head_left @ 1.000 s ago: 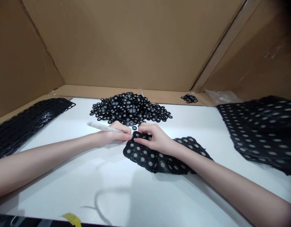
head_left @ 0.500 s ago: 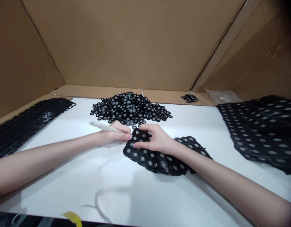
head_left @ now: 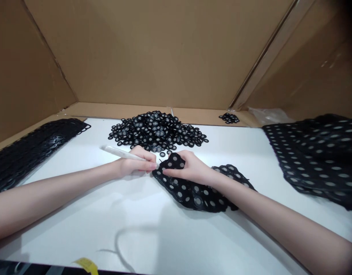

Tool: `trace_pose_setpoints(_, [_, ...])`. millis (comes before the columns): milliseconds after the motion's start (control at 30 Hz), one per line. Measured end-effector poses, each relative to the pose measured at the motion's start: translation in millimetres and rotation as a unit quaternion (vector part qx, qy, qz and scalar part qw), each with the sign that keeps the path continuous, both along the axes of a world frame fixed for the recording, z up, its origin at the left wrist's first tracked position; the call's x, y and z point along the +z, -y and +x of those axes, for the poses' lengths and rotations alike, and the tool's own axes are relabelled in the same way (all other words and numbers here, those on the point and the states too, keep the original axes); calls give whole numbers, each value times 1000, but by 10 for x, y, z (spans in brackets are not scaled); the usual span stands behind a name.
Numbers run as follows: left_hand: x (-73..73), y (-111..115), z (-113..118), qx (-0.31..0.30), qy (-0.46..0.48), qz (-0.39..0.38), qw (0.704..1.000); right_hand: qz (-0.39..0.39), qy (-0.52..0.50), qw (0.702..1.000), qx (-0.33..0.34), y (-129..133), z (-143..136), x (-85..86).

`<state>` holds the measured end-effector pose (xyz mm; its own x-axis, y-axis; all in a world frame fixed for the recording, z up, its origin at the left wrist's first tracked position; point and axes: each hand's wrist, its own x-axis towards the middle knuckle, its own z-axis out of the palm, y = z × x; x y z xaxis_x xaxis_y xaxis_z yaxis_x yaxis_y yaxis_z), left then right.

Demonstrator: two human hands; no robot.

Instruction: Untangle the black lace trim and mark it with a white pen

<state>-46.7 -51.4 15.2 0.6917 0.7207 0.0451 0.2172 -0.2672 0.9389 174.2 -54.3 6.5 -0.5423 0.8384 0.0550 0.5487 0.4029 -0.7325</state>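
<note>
My left hand is closed round a white pen-shaped tool, whose tip end points right, at the left corner of a black sheet dotted with pale round spots. Fingers and thumb of my right hand grip that sheet near its upper left part, with the thumb on top. The far fingertips are hidden by the sheet. Just behind both hands lies a heap of small black rings with pale centres; one loose ring sits close to the sheet's top edge.
A stack of black strips lies at the left. More dotted black sheets spread over the right side. A small cluster of rings and clear plastic are at the back, before cardboard walls. Yellow tape sits at the front edge.
The sheet's left corner has shifted slightly right and folded up under my right hand. My left hand and the white tool have moved a little left.
</note>
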Motion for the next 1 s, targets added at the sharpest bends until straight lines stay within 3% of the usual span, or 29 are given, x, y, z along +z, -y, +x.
trace_pose_setpoints(200, [13,-5,33,-24,-26,28,999,-11,3,1000,1,18,-12,25])
trace_pose_setpoints(433, [-18,-27,51,-38,-35,124,991,-8,-3,1000,23,17,-15,64])
trace_pose_setpoints(667, [23,-104,11,-128,-66,29,989,-8,8,1000,20,40,-43,83])
trace_pose_setpoints(867, [-25,-81,-2,-93,-40,54,993,5,29,1000,-5,33,-53,64])
trace_pose_setpoints(1000, [5,-25,-10,-73,-42,128,988,11,28,999,-17,26,-54,75])
